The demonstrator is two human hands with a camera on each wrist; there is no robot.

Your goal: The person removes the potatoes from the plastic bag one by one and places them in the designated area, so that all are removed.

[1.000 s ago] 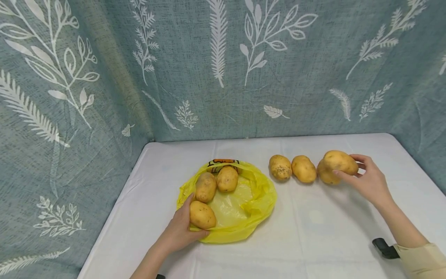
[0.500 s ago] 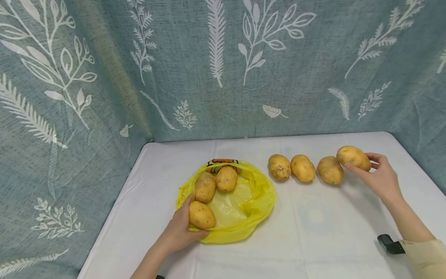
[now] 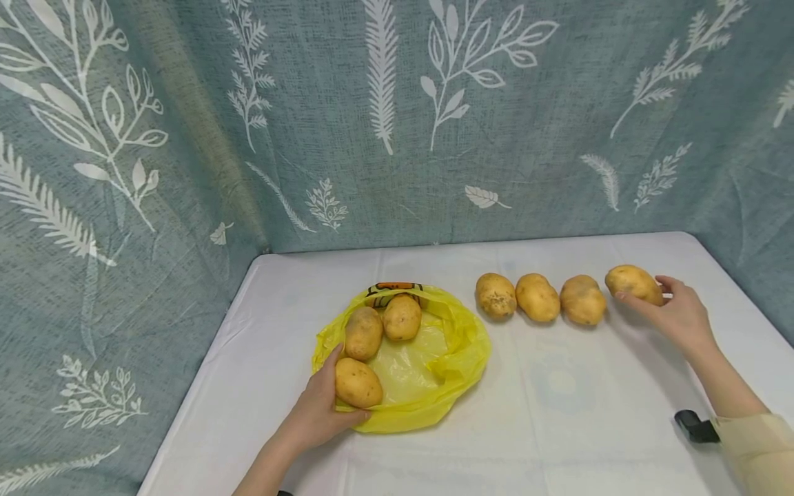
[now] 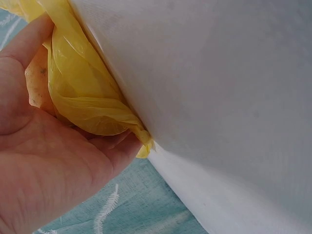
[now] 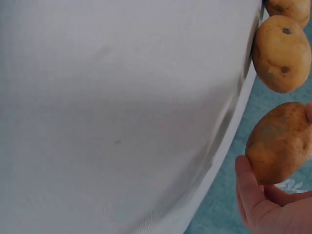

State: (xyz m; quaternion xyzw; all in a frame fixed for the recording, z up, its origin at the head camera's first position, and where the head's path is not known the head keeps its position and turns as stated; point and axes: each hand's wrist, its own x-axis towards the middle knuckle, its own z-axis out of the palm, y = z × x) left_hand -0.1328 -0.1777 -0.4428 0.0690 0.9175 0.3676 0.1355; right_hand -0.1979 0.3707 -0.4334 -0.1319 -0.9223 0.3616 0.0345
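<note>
My left hand [image 3: 319, 415] holds the near left edge of a yellow plastic bag [image 3: 469, 348], its mouth spread wide on the table. Three potatoes lie in the bag: one at the back [image 3: 402, 318], one at the left [image 3: 363, 335] and a near potato [image 3: 358, 383] beside my hand. In the left wrist view, yellow film [image 4: 83, 73] partly covers my fingers. Over at the right, my right hand [image 3: 682, 320] grips a potato [image 3: 633, 284] between thumb and fingers, at the right end of a row. The right wrist view shows this potato [image 5: 278, 144] apart from its neighbour [image 5: 282, 53].
The row's other potatoes stand left of my right hand: a speckled potato [image 3: 496, 296], a middle potato [image 3: 537, 297] and a browner potato [image 3: 583, 300]. A white cloth [image 3: 471, 455] covers the table. Patterned blue-green curtains [image 3: 422, 186] rise behind and at both sides.
My right hand has carried its potato rightward, from in front of the browner potato to the row's right end, then slightly lower. My left hand stays at the bag.
</note>
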